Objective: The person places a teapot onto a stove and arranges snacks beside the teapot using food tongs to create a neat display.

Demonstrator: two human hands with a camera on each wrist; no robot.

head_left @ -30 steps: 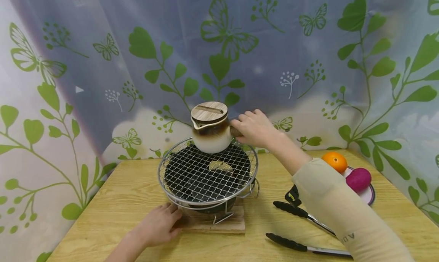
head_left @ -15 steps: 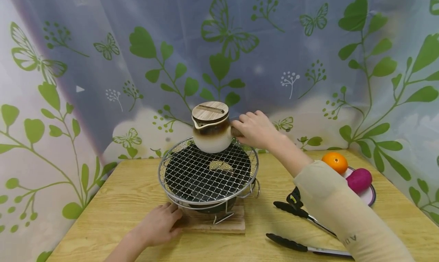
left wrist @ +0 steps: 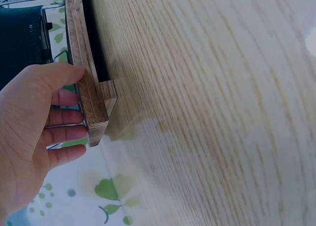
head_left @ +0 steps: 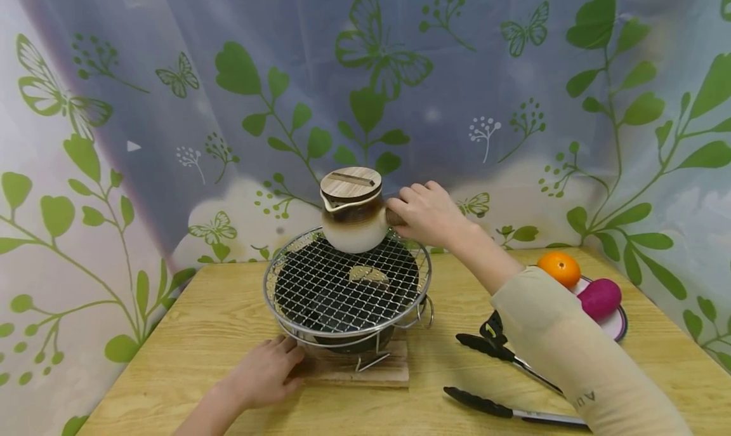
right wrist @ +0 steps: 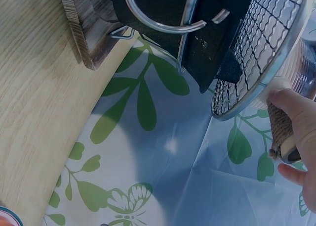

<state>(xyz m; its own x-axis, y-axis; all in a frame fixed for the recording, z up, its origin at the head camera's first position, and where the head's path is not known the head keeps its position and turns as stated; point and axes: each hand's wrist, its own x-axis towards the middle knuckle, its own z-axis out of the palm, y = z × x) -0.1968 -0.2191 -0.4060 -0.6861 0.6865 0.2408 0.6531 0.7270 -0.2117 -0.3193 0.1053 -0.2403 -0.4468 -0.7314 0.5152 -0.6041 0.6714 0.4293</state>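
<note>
My right hand [head_left: 431, 214] grips the twine-wrapped side handle [right wrist: 280, 124] of a teapot [head_left: 353, 230], white below and brown above. Its flat wooden lid [head_left: 351, 181] is on and the spout faces the near left. The pot's base is at the back part of the round wire grill rack [head_left: 342, 309], which sits over a dark stove [right wrist: 163, 30]. Under the stove lies a wooden board [head_left: 365, 377]. My left hand [head_left: 264, 372] holds that board's left end, with the thumb on its side face and the fingertips at its edge in the left wrist view.
Black-handled tongs [head_left: 480, 403] lie at the front right, partly behind the right sleeve [head_left: 571, 341]. Behind them a plate [head_left: 615, 330] bears an orange [head_left: 558, 270] and a purple oblong item [head_left: 601, 298]. A patterned curtain [head_left: 434, 138] hangs past the table's far edge.
</note>
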